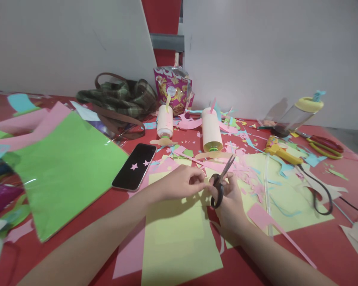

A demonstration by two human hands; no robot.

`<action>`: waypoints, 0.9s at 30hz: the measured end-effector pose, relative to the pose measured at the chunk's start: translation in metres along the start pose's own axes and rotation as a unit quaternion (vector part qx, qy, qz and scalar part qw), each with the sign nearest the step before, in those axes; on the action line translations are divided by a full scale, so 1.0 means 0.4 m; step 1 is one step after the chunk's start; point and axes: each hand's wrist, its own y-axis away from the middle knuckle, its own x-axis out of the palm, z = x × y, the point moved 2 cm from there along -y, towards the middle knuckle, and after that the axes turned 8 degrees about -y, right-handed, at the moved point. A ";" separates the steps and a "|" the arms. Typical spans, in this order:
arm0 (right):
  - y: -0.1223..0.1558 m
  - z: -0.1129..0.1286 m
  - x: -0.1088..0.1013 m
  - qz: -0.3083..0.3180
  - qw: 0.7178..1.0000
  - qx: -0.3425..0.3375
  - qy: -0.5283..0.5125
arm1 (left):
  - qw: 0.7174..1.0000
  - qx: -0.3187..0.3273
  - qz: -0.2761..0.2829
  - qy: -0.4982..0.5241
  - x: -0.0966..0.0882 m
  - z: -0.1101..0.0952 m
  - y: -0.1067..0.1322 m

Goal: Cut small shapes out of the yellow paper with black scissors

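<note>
My right hand grips a pair of scissors with black handles, the blades pointing up and away. Close against it, my left hand has its thumb and fingers pinched together; whatever lies between them is too small or hidden to make out. Both hands hover over pale yellow paper sheets, with a pink sheet partly beneath. A black phone bearing two small pink paper stars lies left of my hands. Beyond them are two cream paper-wrapped cylinders, each with a paper strip on top.
Pink, blue and green scraps litter the red table. A large green sheet covers the left. To the right lie a yellow glue gun with a cord, red-handled pliers and a tilted clear container. Behind stand a snack bag and a plaid bag.
</note>
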 end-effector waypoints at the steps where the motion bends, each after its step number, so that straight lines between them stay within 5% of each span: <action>1: 0.000 0.001 0.000 -0.003 1.000 0.000 -0.002 | 1.000 -0.001 0.002 -0.002 0.001 0.000 -0.001; 10: -0.001 0.002 0.001 -0.001 1.000 0.005 -0.030 | 0.999 -0.011 -0.019 0.034 0.016 0.004 -0.003; 16: 0.006 0.009 0.008 0.012 1.000 -0.022 -0.018 | 0.995 -0.011 -0.053 0.090 -0.015 0.006 0.000; 27: 0.034 0.018 0.033 0.194 0.978 0.066 0.025 | 0.984 -0.045 -0.121 0.119 -0.073 0.009 0.019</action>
